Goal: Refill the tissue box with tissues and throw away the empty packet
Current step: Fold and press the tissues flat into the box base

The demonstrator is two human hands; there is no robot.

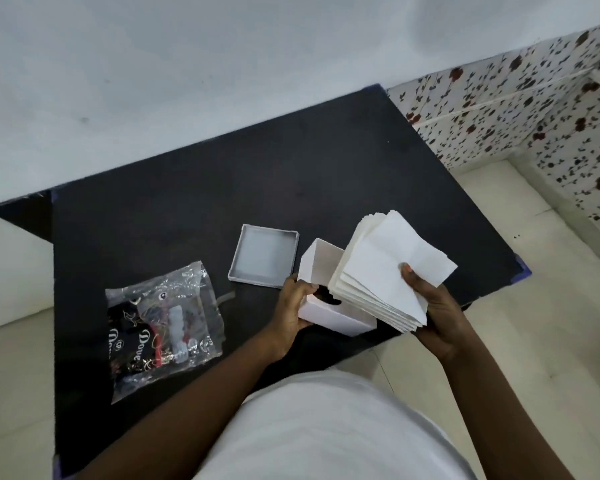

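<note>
A white square tissue box (329,315) sits tilted near the front right of the black table (222,188), its open side facing up and right. My left hand (293,306) grips the box's left wall. My right hand (430,313) holds a thick stack of white tissues (385,268) just right of the box, its lower edge against the opening. The box's grey lid (263,256) lies upturned on the table behind the box. A crumpled clear plastic packet (163,323) with black "Dove" print lies flat at the left.
A white wall rises behind the table. A wall with red and black flower print (520,109) runs along the right. Pale floor tiles (520,271) surround the table's right and front sides. My white shirt fills the bottom of the view.
</note>
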